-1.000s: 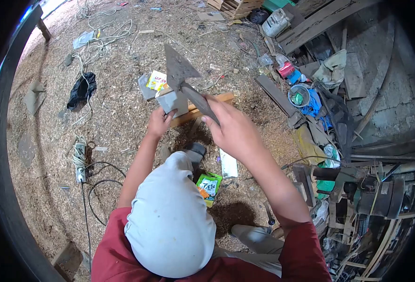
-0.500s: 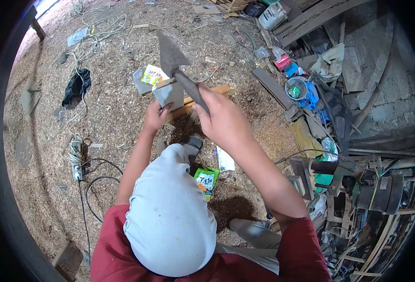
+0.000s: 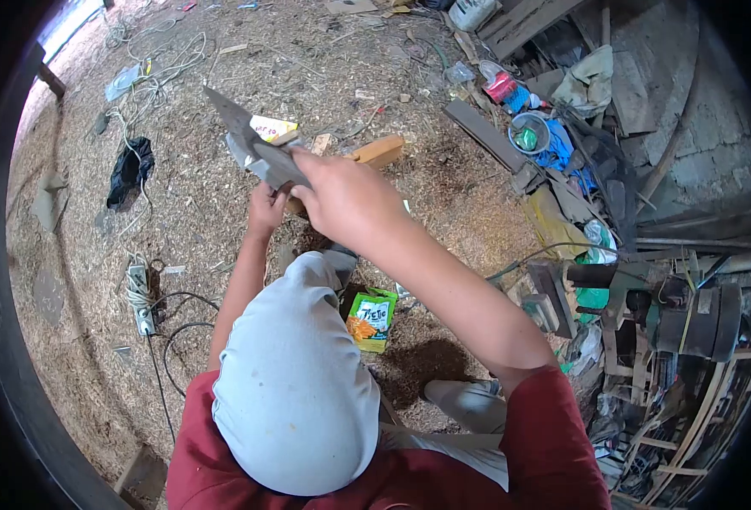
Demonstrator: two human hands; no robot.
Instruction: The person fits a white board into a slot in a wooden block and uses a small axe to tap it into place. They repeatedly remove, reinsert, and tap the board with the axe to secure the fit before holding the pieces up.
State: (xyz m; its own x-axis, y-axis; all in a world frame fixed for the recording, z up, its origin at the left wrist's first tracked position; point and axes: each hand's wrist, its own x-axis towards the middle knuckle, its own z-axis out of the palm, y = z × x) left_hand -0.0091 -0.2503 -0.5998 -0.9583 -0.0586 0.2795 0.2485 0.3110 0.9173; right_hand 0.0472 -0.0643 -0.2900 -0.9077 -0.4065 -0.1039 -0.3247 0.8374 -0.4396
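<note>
My right hand (image 3: 346, 191) is closed on the handle of a dark tool with a pointed, triangular blade (image 3: 233, 119), which slants up and left. Below the blade, my left hand (image 3: 265, 208) grips a pale, flat-faced block (image 3: 267, 172) with its thumb and fingers. The tool overlaps much of this block in the view, and the two hands are close together. Just beyond them, a yellow-and-white packet (image 3: 272, 127) lies on the ground. An orange-brown piece of wood (image 3: 380, 151) sticks out past my right hand.
Wood shavings cover the ground. A green snack packet (image 3: 371, 319) lies near my legs. At left are a power strip (image 3: 140, 293) with cables and a black plastic bag (image 3: 131, 174). Planks (image 3: 486, 140), a bucket (image 3: 528, 134) and scrap line the right side.
The tool and my right hand have moved left and down, bringing the blade over the pale block. My left hand has shifted slightly left, still holding the block. The view has shifted a little.
</note>
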